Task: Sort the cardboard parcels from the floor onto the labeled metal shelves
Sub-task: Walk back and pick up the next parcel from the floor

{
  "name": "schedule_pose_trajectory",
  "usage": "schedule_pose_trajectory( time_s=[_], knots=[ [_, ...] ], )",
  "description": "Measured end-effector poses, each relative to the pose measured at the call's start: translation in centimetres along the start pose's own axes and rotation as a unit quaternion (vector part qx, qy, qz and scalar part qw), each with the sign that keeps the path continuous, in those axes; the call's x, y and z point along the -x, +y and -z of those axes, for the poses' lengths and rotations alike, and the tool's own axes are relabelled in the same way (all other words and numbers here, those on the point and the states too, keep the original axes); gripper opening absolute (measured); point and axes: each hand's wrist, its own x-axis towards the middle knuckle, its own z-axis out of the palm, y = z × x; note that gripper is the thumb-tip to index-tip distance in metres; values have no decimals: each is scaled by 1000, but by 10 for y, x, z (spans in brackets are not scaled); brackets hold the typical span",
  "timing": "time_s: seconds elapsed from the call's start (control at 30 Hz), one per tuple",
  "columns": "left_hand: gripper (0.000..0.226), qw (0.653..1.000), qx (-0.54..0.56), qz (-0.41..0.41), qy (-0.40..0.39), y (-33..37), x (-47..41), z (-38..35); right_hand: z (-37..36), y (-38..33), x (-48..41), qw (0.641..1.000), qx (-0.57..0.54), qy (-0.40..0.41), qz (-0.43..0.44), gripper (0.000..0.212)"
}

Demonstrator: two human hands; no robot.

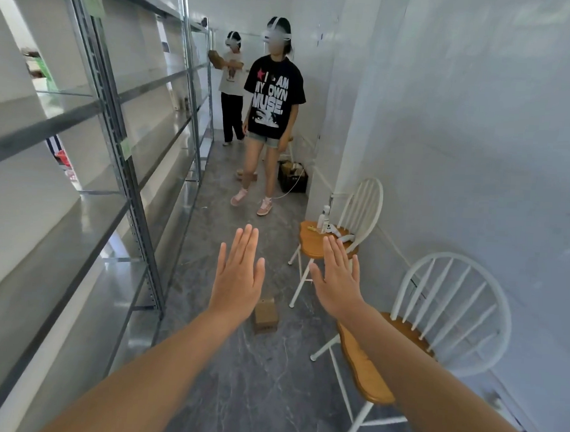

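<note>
Grey floor (252,379) holds one parcel (265,315) (both hands spread, empty).

green shelf labels (126,148) unreadable, parcel (266,315) partly behind left wrist

A small brown cardboard parcel (266,315) stands upright on the grey floor; metal shelves (110,114) line the left, their near bays bare.

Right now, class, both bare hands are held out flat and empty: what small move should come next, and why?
Probably lower both hands toward the small brown cardboard parcel on the grey floor. The left hand and right hand are open, holding nothing, and hover above it, while the near grey metal shelves look empty. It is the nearest parcel in view.
</note>
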Motion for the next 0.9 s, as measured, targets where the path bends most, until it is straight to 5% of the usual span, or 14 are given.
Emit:
schedule_pose_trajectory(
  time_s=[0.9],
  knots=[
    [57, 999, -22, 24, -12, -17, -227, -145, -45, 95, -266, 998, -32, -28, 43, 62]
  ],
)
